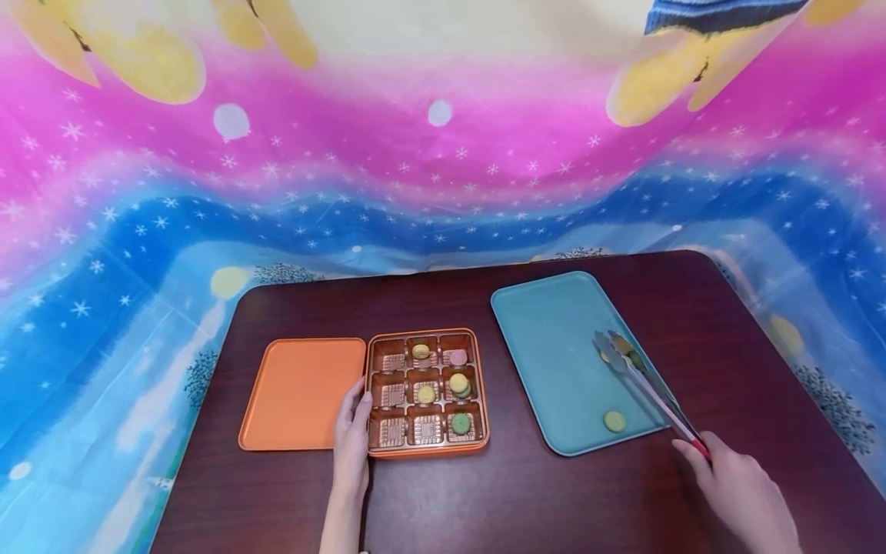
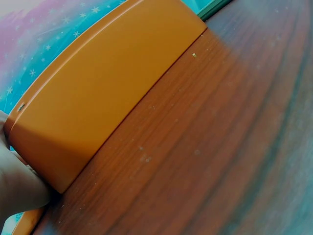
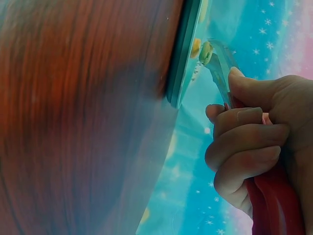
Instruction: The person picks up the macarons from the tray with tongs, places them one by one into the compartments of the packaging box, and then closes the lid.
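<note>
In the head view my left hand (image 1: 354, 435) rests along the left side of an orange box (image 1: 427, 454), its fingers against the wall. The box's brown divided insert (image 1: 425, 408) holds several macarons: yellow ones, a pink one (image 1: 458, 357), a green one (image 1: 460, 423) and a yellow one (image 1: 459, 382) on top of another. My right hand (image 1: 741, 481) grips metal tongs (image 1: 651, 388) by their red handles. The tong tips reach over the right part of a teal tray (image 1: 554, 362). In the right wrist view, a green macaron (image 3: 206, 52) shows at the tips.
The flat orange lid (image 1: 304, 396) lies left of the box. A lone light-green macaron (image 1: 614, 421) sits near the teal tray's front edge. Patterned cloth (image 1: 388, 169) hangs behind and beside the dark wooden table (image 1: 540, 500).
</note>
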### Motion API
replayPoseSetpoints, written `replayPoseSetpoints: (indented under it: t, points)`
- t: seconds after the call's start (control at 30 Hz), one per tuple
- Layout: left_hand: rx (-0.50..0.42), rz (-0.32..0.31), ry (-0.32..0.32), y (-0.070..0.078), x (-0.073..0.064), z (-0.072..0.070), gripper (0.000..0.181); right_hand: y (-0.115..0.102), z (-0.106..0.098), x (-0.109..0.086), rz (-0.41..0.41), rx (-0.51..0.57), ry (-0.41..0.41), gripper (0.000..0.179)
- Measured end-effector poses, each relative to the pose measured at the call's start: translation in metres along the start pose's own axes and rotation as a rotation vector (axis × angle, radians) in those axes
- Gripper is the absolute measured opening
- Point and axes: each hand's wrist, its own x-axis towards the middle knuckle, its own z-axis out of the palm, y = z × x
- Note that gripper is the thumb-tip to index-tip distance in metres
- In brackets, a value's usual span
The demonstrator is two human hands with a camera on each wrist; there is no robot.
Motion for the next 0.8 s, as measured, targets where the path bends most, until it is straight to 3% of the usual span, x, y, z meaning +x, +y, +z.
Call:
replayPoseSetpoints:
  t: [0.37,0.63,0.8]
  points:
    - [0.011,-0.003,0.006,0.0,0.0,0.001,0.055,-0.017,0.006,-0.001,-0.081,-0.008,0.107,0.039]
    - [-0.001,0.004,0.008,0.001,0.0,0.001,0.053,-0.03,0.008,0.004,-0.084,-0.011,0.08,0.035]
    - [-0.004,-0.006,0.01,0.0,-0.001,0.001,0.053,-0.038,0.01,0.005,-0.111,-0.012,0.115,0.031]
